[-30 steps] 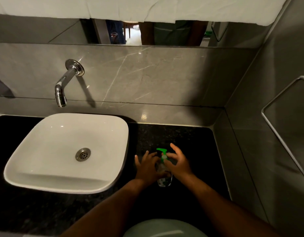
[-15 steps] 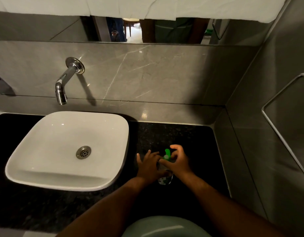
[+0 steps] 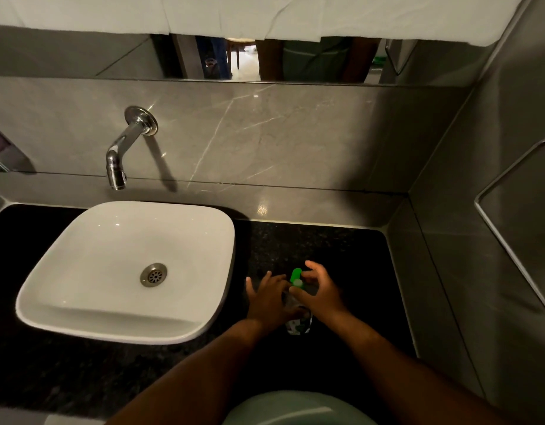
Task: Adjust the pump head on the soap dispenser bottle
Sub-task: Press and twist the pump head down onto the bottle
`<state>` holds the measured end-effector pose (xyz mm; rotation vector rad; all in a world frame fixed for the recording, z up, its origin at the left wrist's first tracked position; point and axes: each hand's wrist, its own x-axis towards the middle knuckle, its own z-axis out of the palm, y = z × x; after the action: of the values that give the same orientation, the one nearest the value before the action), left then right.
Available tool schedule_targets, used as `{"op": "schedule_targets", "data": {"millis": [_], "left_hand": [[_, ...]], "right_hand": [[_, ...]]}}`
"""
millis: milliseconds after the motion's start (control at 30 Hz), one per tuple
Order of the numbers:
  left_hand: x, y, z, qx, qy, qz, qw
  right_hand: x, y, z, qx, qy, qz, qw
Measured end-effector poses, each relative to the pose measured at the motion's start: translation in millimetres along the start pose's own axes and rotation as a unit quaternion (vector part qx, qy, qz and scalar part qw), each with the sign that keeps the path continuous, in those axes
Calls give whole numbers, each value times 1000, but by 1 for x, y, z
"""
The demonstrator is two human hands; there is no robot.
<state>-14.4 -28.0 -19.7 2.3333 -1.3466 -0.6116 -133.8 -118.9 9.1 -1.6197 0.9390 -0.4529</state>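
A small clear soap dispenser bottle [image 3: 299,325] stands upright on the black counter [image 3: 341,256], right of the basin. Its bright green pump head [image 3: 295,276] points away from me toward the wall. My left hand [image 3: 269,297] wraps the bottle's left side, fingers spread over its shoulder. My right hand [image 3: 321,291] curls around the pump head from the right, thumb and fingertips pinching at the green neck. Most of the bottle's body is hidden between the two hands.
A white square basin [image 3: 127,265] with a metal drain sits to the left. A chrome spout [image 3: 119,157] juts from the grey marble wall. A metal rail [image 3: 507,240] runs along the right wall. A mirror hangs above.
The green pump nozzle has turned from pointing left to pointing away from me. My right hand has shifted around the pump head; my left hand still holds the bottle.
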Motion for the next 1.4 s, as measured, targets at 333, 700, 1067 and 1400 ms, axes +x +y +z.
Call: {"op": "schedule_targets", "data": {"millis": [333,700,1067,1400], "left_hand": [[3,3,0,3,-11,3,1000],[-3,15,-1,34,48,-61,996],[-3,11,2,53,64,-55,995],[-12,-1,8,27,93,-6,995]], "right_hand": [[7,-7,-13,23,-77,46,996],[-6,-4,9,27,49,22,998],[-2,-1,13,-5,67,-3,998],[-40,-16,-41,-124,-25,8,992]]}}
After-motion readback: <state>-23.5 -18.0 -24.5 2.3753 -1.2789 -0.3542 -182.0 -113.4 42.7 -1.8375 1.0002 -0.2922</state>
